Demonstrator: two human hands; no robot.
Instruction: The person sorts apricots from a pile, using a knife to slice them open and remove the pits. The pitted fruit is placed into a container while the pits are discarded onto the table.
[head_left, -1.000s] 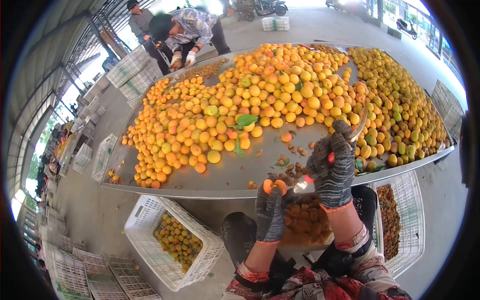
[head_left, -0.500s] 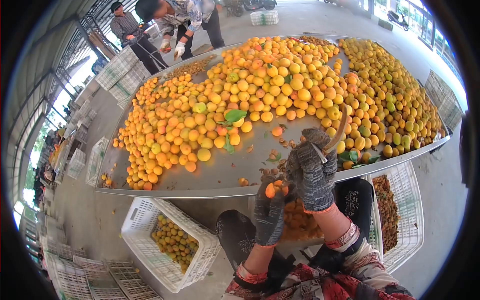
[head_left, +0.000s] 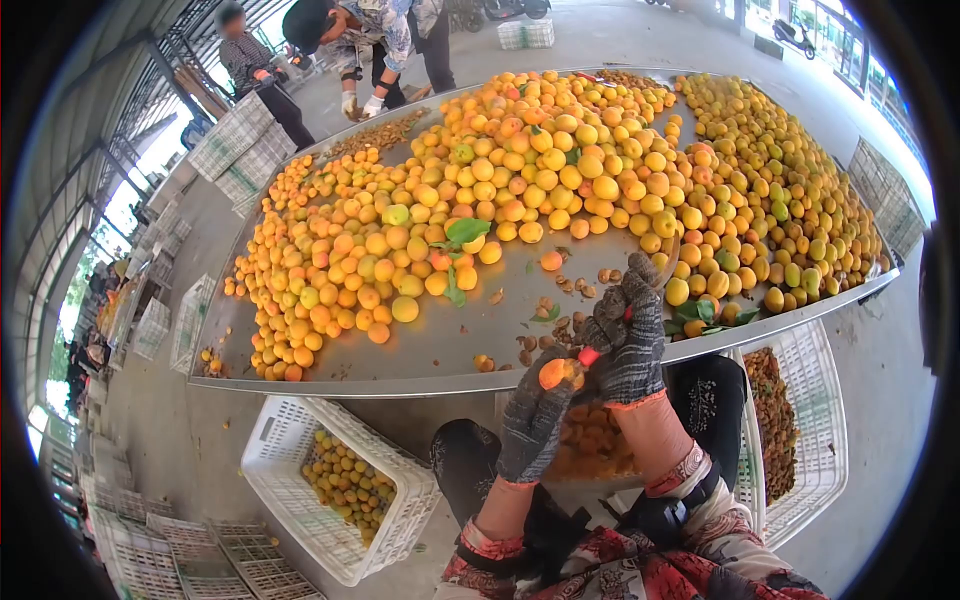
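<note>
My left hand, in a dark grey knit glove, is closed on an apricot near the table's front edge. The fruit looks cut open, with a brownish part at its right side. My right hand, gloved alike, wraps round a small hand tool with a curved wooden part; its red end touches or nearly touches the apricot. The tool's metal tip is not visible. Several brown apricot stones lie on the metal table just beyond my hands.
A big heap of apricots covers much of the table, with leaves among them. Below stand a crate of apricots, a crate of brown stones and a container of orange halves. Two people are at the far left.
My right hand has turned, bringing the tool's red end to the apricot; the metal tip has gone from view. My left hand has tilted the fruit. The nearer far-side person's hands have lowered to the table.
</note>
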